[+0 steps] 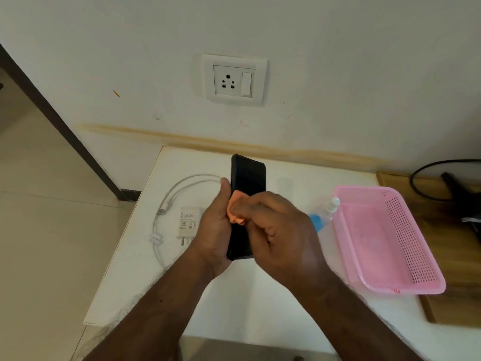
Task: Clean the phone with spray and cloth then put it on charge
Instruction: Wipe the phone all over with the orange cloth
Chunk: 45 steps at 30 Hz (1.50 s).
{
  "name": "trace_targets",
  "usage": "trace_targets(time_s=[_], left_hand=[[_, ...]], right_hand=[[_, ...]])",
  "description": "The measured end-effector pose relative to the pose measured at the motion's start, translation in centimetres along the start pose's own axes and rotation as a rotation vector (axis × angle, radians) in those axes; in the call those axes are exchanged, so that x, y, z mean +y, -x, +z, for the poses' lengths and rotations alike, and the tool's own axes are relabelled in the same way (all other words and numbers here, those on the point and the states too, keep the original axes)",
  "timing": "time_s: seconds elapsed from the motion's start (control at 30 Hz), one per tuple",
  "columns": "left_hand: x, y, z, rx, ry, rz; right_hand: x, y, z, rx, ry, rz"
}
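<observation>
My left hand (214, 230) grips a black phone (248, 175) by its left edge, holding it upright above the white table (260, 303). Pressed against the phone's face is a small orange cloth (235, 207), pinched in my right hand (281, 235). A white charger adapter (188, 221) lies flat on the table left of my hands, with its white cable (166, 196) looped beside it. The clear spray bottle (325, 213) with a blue label lies on the table to the right, partly hidden by my right hand. A white wall socket (234, 79) with a switch is above the table.
A pink plastic basket (390, 287) stands at the table's right side, next to the spray bottle. Behind it lies a wooden board (455, 269) with a black cord (419, 175) and dark objects. The table's left edge drops to the tiled floor (39, 230).
</observation>
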State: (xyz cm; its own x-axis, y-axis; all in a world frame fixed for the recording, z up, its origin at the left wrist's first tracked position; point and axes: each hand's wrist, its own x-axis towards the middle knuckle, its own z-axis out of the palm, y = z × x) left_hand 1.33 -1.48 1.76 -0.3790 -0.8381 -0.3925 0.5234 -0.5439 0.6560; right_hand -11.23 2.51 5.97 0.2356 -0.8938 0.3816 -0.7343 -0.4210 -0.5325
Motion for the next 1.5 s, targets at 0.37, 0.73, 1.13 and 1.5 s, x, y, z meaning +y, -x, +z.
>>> trace_targets(time_s=[0.37,0.73,1.13,1.5], left_hand=[[0.0,0.2,0.6,-0.020,0.041,-0.042],[0.2,0.1,0.2,-0.006,0.067,0.023],[0.5,-0.1,-0.2,0.021,0.129,0.073],[1.4,0.1,-0.3,-0.027,0.157,0.089]], right_hand=[[1.6,-0.1,-0.5,0.037,0.001,0.102],[-1.0,0.1,0.0,-0.006,0.038,-0.025],[-0.1,0.4,0.6,0.004,0.061,0.088],[1.0,0.1,-0.3,-0.016,0.089,0.155]])
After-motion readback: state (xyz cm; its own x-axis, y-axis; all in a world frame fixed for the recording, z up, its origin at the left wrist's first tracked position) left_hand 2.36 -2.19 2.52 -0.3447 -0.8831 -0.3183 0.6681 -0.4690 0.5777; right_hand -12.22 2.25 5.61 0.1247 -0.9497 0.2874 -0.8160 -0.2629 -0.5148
